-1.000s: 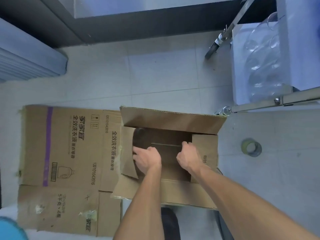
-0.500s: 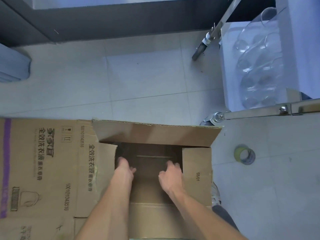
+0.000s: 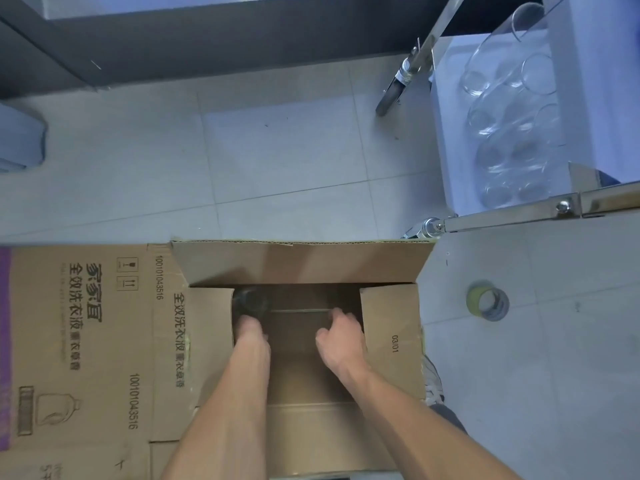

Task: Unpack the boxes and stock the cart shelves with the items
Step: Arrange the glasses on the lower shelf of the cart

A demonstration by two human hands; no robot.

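An open brown cardboard box [image 3: 301, 263] stands on the floor below me with its flaps spread. In its dark left corner I see the rim of a round, dark, glass-like item [image 3: 250, 299]. My left hand [image 3: 250, 336] reaches down right beside that item, its fingers hidden in the shadow. Inside the right part of the box is my right hand [image 3: 341, 344], with blurred, curled fingers near the right flap; whether it holds anything is unclear. The metal cart [image 3: 519, 211] stands at the upper right, with several clear glasses [image 3: 512, 109] on its white lower shelf.
A flattened printed carton [image 3: 86, 341] lies on the floor against the box's left side. A roll of tape [image 3: 487, 301] lies on the tiles to the right. One cart caster [image 3: 389, 97] juts out at the top. A dark wall base runs along the far edge.
My view has tilted and moved closer to the box. Both hands have gone deeper into it, the left toward the left corner and the right toward the right flap.
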